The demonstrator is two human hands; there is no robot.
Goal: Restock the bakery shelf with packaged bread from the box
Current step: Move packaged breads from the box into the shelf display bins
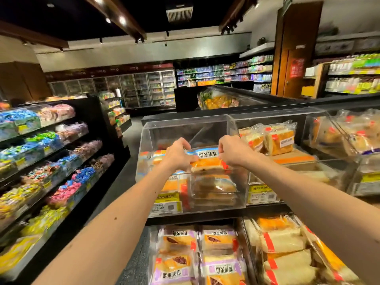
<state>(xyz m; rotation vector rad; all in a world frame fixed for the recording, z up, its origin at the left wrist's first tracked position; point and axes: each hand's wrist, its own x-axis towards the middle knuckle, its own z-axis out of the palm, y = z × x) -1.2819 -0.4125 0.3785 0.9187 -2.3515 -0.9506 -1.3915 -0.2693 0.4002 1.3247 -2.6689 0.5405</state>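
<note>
A bread packet (207,161) shows golden-orange crust under a blue-and-white label with black characters and a red tab. Lower packets (219,237) wear purple-and-white labels with red tabs. Yellow price tags (167,199) line the black shelf's (205,215) front edge.

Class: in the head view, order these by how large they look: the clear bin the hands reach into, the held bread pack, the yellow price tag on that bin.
1. Clear bin, largest by far.
2. Bread pack, though partly covered.
3. Price tag, smallest, even though nearer the camera.
</note>
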